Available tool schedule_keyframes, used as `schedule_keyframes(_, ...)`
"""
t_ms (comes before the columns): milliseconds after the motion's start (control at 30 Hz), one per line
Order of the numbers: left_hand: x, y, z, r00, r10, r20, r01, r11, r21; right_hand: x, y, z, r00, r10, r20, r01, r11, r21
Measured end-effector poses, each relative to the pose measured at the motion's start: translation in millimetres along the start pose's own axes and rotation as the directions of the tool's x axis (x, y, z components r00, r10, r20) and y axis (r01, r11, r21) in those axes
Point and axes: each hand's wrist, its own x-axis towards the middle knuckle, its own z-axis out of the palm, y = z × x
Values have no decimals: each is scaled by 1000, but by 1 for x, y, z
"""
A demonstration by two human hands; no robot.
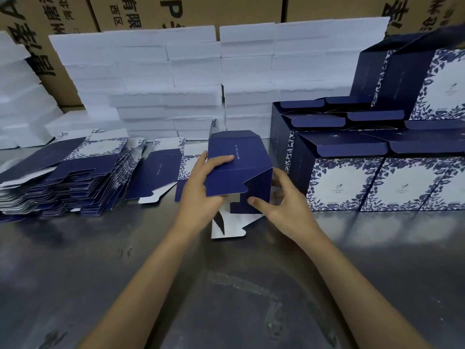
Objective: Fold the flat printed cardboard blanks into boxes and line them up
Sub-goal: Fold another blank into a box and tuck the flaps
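Both hands grip one half-folded box (239, 170) above the bench (226, 285): left hand (201, 187) clasps its top panel, right hand (281, 205) pinches a bottom flap. Next, probably tucking the flaps (226, 227), then joining the finished boxes (364, 182).

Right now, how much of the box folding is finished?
Done: several folded boxes stand lined up and stacked on the right. In hand: the left hand and right hand hold a half-formed box, its bottom flaps open. Left: a large pile of flat blanks on the left.
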Motion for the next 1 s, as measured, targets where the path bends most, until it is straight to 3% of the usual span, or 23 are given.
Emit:
schedule_keyframes(267, 0, 5, -1, 1000, -19, -16, 18, 999, -42, 3, 3, -13, 994, 76, 73, -60, 978, -200)
schedule_keyframes(367, 3, 3, -4, 1000, -13, -11, 13, 999, -52, 4, 6, -18, 989, 75, 128, -19, 919, -394)
schedule_keyframes(467, 5, 2, -5, 1000, -18, -10, 17, 994, -104, 3, 8, -17, 981, 61, 186, 33, 883, -468)
schedule_keyframes(800, 7, -2, -5, 1000, 26, -12, -28, 987, -159, 4, 5, -18, 980, 44, 194, 46, 899, -435)
schedule_keyframes(1000, 8, -2, -5, 1000, 13, -18, -16, 990, -143, 6, 1, -21, 988, -78, 131, 123, 918, -376)
